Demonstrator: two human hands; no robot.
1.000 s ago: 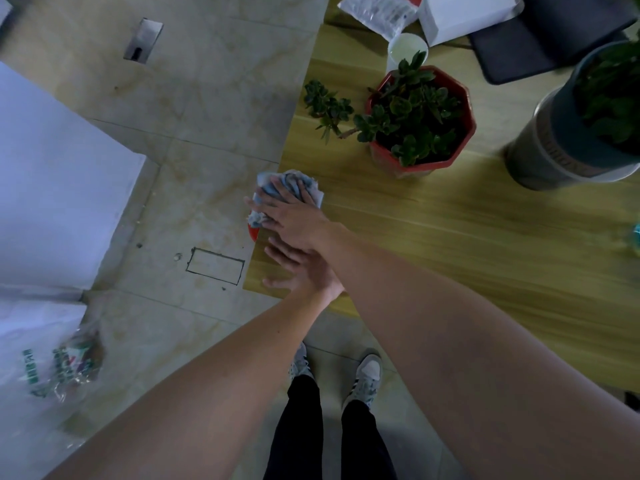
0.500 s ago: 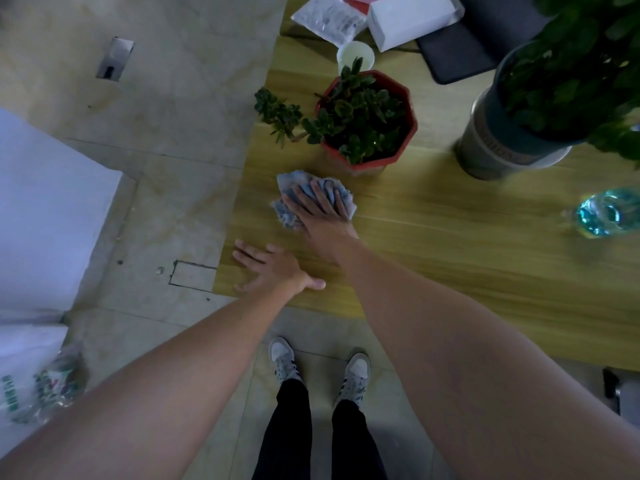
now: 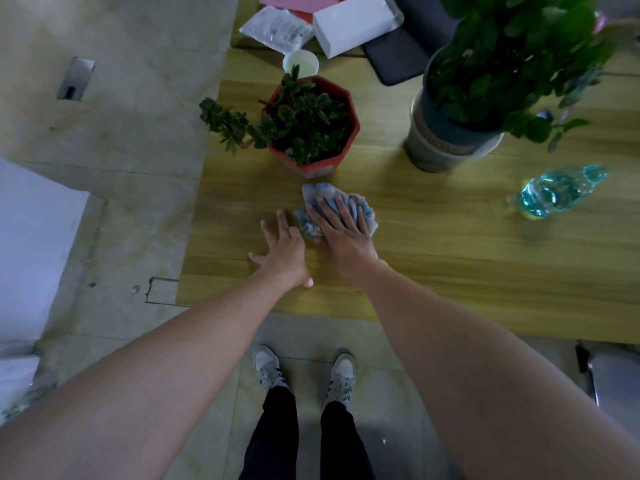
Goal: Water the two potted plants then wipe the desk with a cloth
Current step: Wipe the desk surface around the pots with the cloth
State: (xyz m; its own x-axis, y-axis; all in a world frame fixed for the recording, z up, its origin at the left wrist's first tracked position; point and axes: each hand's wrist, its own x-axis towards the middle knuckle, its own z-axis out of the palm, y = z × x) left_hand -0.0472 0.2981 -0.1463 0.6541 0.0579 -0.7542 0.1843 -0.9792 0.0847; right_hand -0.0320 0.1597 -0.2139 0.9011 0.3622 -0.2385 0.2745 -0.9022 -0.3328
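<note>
While the right hand (image 3: 341, 237) presses flat, fingers spread, on the crumpled cloth (image 3: 332, 206) at the red pot's (image 3: 313, 164) six o'clock, the left hand (image 3: 282, 251) rests splayed on the desk (image 3: 450, 258) at the cloth's eight o'clock.

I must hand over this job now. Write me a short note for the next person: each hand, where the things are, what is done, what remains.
Right hand: flat, pressing the crumpled cloth on the desk, just in front of the red pot.
Left hand: open, fingers spread on the desk beside the cloth.
Grey pot stands to the right; water bottle lies on its side beyond it.
Done: cannot tell if the plants are watered.
Left: wiping under way; much of the desk remains.
</note>
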